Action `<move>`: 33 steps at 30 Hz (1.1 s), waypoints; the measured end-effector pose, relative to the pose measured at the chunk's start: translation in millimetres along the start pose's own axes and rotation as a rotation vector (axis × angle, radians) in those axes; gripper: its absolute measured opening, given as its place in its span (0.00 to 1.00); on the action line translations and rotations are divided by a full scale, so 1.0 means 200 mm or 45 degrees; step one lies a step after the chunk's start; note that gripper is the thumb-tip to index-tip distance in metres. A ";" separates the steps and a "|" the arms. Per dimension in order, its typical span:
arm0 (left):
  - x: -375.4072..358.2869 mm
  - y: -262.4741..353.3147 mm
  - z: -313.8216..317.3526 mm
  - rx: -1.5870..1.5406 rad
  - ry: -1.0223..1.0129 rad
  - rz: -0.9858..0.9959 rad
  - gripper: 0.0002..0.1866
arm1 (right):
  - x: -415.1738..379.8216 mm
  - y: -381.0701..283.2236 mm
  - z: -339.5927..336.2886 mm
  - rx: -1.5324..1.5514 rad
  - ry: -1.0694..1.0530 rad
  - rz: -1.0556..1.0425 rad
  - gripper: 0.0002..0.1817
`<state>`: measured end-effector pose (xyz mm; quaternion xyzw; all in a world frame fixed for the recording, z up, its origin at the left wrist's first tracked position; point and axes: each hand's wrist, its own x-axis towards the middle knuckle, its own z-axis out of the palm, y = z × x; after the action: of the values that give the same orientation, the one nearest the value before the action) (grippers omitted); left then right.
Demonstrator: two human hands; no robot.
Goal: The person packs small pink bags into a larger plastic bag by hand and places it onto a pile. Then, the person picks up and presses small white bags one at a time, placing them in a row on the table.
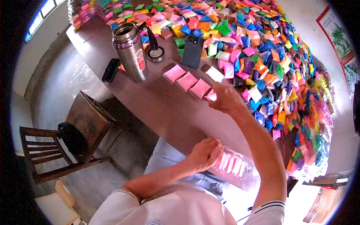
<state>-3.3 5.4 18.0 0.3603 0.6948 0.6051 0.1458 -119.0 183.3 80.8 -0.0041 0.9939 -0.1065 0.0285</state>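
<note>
My right hand [226, 98] is closed at the near end of a row of small pink packets, its fingers on the pink packet [211, 95] there. Farther along the row lies another pink packet [187, 81], flat on the brown table [168, 108]. A white packet [214, 74] rests just beyond the row. Close to my body, at the table's front edge, my left hand [206, 153] is closed around the end of a clear plastic bag [247, 170]. Several pink and white packets show through the bag; my fingers hide its gripped end.
A large heap of colourful packets [258, 56] covers the table's far and right side. A steel flask [129, 52] stands uncapped beside its lid [156, 54]. A black phone [191, 51] lies by the heap. A wooden chair [48, 152] stands on the floor at left.
</note>
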 end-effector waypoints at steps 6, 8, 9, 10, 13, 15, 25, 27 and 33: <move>0.00 -0.03 -0.01 0.021 -0.069 0.004 0.16 | 0.09 -0.02 -0.04 0.108 0.139 0.065 0.24; -0.01 -0.01 -0.01 0.014 -0.031 0.002 0.13 | 0.15 0.01 0.02 0.150 0.255 -0.024 0.28; -0.01 -0.01 -0.01 0.005 0.009 0.006 0.11 | 0.17 -0.02 0.01 0.068 0.085 0.027 0.34; -0.01 -0.01 0.00 0.005 0.003 0.009 0.11 | 0.17 -0.04 0.03 0.068 0.089 0.032 0.34; -0.02 -0.01 0.00 0.019 0.005 0.045 0.10 | 0.18 -0.08 0.16 0.200 0.357 -0.223 0.31; -0.02 0.00 0.00 0.030 0.054 0.066 0.10 | 0.20 -0.07 0.16 0.187 0.309 -0.200 0.29; -0.08 -0.16 0.02 -0.152 -0.271 -0.430 0.12 | -0.38 -0.13 -0.52 0.541 0.261 0.112 0.20; -0.06 -0.06 0.03 -0.335 0.032 -0.148 0.09 | -0.70 -0.18 -0.70 1.145 0.239 0.082 0.19; -0.02 -0.06 0.03 -0.150 0.008 -0.062 0.08 | -1.49 -0.23 -0.61 1.359 -0.061 0.051 0.18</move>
<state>-1.2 7.1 4.7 0.3322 0.6669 0.6424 0.1794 172.4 169.3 226.2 0.0275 0.8006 -0.5964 0.0513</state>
